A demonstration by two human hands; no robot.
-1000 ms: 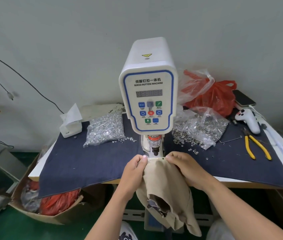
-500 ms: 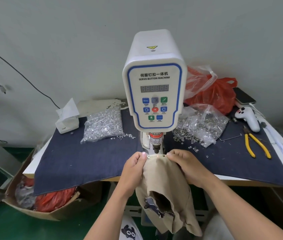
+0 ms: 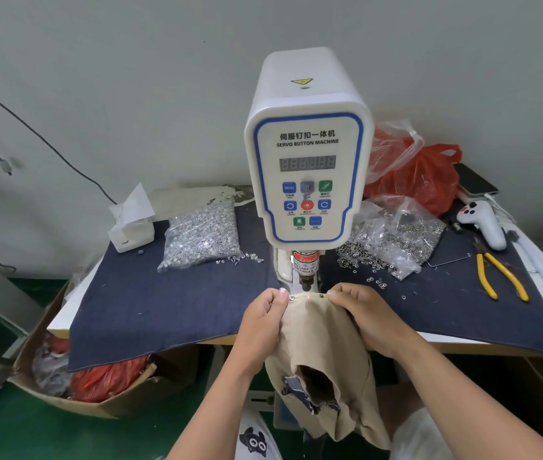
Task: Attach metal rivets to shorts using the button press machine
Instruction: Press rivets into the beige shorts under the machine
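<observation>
Beige shorts [image 3: 321, 340] hang over the table's front edge, their top hem lying under the punch [image 3: 305, 282] of the white servo button machine [image 3: 308, 167]. My left hand [image 3: 263, 322] pinches the hem at its left end. My right hand [image 3: 368, 318] pinches it at the right end. Two metal rivets [image 3: 292, 298] show on the hem, one beside each thumb, with a red laser dot between them. A clear bag of silver rivets [image 3: 202, 235] lies left of the machine, and a bag of ring-shaped parts [image 3: 396, 235] lies to the right.
A dark blue cloth [image 3: 164, 303] covers the table. Yellow pliers [image 3: 499, 273], a white controller [image 3: 482, 224], a phone [image 3: 476, 184] and a red plastic bag [image 3: 422, 175] lie at the right. A tissue box [image 3: 130, 227] stands at the left. A cardboard box [image 3: 74, 390] sits on the floor.
Both hands keep their hold on the hem under the punch. The view has shifted slightly; the hem and hands look almost unmoved.
</observation>
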